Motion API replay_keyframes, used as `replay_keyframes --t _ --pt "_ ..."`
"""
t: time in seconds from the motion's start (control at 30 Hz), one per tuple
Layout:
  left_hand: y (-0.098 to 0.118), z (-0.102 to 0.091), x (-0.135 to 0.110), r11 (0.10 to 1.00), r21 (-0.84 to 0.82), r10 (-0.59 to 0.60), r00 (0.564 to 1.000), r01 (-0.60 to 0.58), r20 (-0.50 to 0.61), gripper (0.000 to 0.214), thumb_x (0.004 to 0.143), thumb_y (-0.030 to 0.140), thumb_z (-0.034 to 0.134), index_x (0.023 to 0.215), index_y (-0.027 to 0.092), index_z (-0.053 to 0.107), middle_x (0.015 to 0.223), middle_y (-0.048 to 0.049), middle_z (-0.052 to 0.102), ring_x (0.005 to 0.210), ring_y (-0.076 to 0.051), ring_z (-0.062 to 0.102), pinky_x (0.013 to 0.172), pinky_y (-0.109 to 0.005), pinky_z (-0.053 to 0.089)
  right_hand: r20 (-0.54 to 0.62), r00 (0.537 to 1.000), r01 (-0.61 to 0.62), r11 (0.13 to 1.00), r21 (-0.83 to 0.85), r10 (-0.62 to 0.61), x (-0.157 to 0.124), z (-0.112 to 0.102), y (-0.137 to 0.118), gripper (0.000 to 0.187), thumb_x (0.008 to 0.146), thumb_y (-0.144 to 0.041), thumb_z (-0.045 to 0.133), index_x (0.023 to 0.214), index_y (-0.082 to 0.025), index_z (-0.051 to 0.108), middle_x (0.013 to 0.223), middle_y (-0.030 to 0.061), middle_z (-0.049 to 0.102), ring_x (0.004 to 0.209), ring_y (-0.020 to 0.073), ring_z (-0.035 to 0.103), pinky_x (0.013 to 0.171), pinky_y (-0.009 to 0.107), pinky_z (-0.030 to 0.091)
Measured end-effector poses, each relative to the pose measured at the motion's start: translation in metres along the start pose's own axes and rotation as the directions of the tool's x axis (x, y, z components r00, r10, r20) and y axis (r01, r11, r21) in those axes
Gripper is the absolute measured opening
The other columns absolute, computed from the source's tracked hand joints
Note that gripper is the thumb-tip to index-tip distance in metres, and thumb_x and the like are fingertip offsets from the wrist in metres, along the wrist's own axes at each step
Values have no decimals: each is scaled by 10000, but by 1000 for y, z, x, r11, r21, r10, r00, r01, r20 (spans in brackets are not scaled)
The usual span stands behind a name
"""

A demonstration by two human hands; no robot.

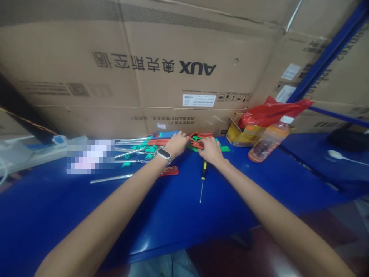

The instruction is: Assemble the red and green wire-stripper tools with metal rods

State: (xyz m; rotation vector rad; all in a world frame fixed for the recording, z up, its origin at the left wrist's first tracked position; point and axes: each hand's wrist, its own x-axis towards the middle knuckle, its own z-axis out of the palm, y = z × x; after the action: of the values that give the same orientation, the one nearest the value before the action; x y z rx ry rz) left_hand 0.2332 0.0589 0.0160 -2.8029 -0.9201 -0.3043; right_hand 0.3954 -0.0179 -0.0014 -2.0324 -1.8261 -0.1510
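Observation:
My left hand (177,144), with a watch at its wrist, bends its fingers over a pile of coloured plastic handles. What its fingertips grip is hidden. Close on its right, my right hand (211,150) pinches a red plastic handle piece (196,144). A blue handle (165,135) and a red handle (155,142) with thin metal tubes lie by my left hand. Small green plastic parts (147,151) are scattered to the left. Below my left wrist lies another red handle (172,171) with a metal rod. A black-and-yellow screwdriver (204,172) rests below my right hand.
Behind the blue table (161,215) stands a large cardboard sheet (129,88). To the right, a drink bottle (271,140) leans against a small yellow box (235,134) holding a red bag (268,111). A white cable (336,154) lies at the far right.

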Motion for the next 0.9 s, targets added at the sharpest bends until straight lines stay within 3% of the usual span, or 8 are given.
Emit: replay_keyframes --t 0.27,0.43,0.53,0.67,0.73,0.8,0.9 --pt "-3 8 15 999 37 -2 1000 2 12 332 857 61 508 1165 123 617 1120 -169 662 1114 -308 535 928 -426 398 -9 1000 -1 993 114 2 5 6 11 287 820 -180 653 1106 -183 678 1194 114 692 1166 308 528 943 465 373" --pt "-12 -3 -1 999 23 -24 999 25 -46 397 872 132 565 1269 137 565 1217 -159 611 1157 -316 521 937 -432 403 -135 983 148 967 209 -122 0 5 13 273 825 -166 648 1095 -204 670 1167 102 692 1154 306 559 934 457 390" --pt "-21 -18 -24 997 -67 -43 993 35 -108 480 856 197 649 1322 157 538 1255 -139 609 1174 -315 530 961 -441 418 -203 957 262 920 292 -208 -10 -2 8 247 845 -186 644 1088 -215 671 1148 94 700 1126 298 590 944 470 414" --pt "-37 -39 -69 957 -289 -33 982 -23 -186 387 902 294 652 1278 216 604 1237 -99 663 1153 -276 591 970 -429 453 -224 936 350 784 512 -271 -29 -14 -12 231 865 -267 664 1091 -229 687 1129 70 716 1068 255 634 941 428 479" --pt "-44 -46 -93 893 -442 0 982 -86 -189 290 934 331 618 1199 230 673 1173 -70 716 1062 -231 656 951 -377 482 -176 947 318 702 638 -269 -38 -15 -26 217 882 -318 656 1075 -231 704 1103 53 730 1028 235 659 905 391 507" --pt "-49 -50 -117 827 -557 -41 980 -75 -193 266 942 376 603 1118 219 726 1118 -59 749 1024 -224 686 924 -344 504 -101 961 250 645 722 -259 -43 -14 -40 221 916 -356 613 1058 -223 718 1061 44 746 948 216 684 847 362 524" --pt "-54 -51 -148 741 -671 -172 976 38 -135 305 925 421 619 1086 199 753 1080 -58 768 998 -242 705 881 -333 524 -49 958 233 668 707 -283 -45 -10 -63 271 959 -358 542 1122 -216 705 1085 52 746 918 209 691 833 364 518"
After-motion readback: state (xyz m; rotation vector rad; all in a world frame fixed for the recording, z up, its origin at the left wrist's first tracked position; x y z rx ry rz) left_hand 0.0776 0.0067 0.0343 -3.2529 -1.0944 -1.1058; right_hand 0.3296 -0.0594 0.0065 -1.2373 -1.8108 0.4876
